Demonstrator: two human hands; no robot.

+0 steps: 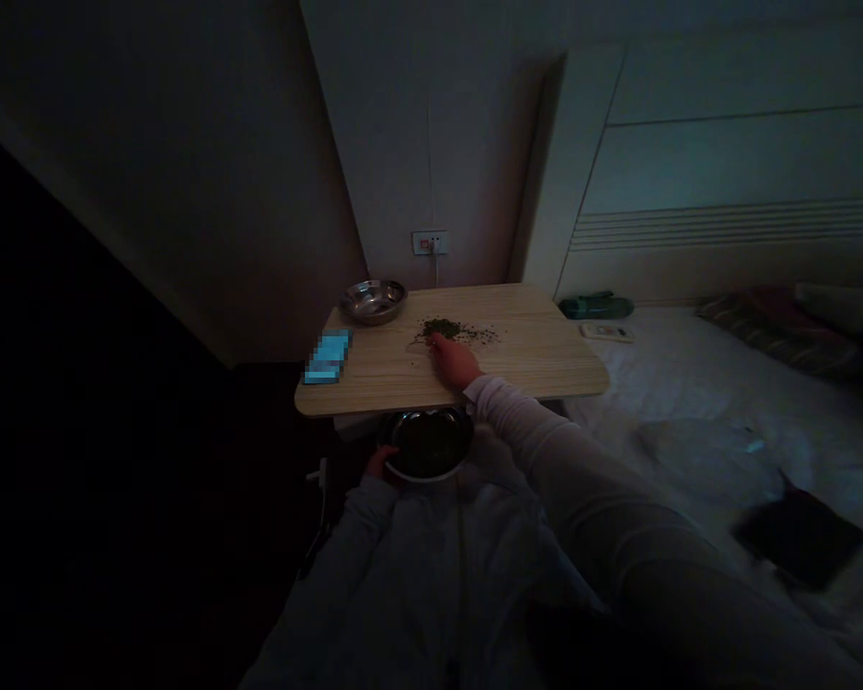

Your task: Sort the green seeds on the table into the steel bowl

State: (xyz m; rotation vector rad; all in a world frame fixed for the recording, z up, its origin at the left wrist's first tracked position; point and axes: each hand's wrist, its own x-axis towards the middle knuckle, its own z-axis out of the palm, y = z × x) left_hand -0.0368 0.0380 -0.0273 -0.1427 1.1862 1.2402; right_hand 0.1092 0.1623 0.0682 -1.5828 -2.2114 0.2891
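My left hand (379,462) grips the left rim of a metal bowl (461,462), held below the table's front edge near my lap. Dark contents fill the bowl's inside, too dim to make out. Across the wooden tabletop (539,355) reaches my right hand (454,360), its fingers curled together at the near edge of a heap of small green beans (442,328). Whatever lies between those fingertips is hidden. Looser beans (483,334) are scattered to the right of the heap, on what seems a thin clear sheet or wet patch.
A second, shiny metal bowl (374,303) stands at the table's back left corner, with a lit phone (328,356) in front of it. Right of the table, a green bottle (596,306) and a pale remote (607,333) lie on the bed (662,383). A wall socket (430,243) is behind.
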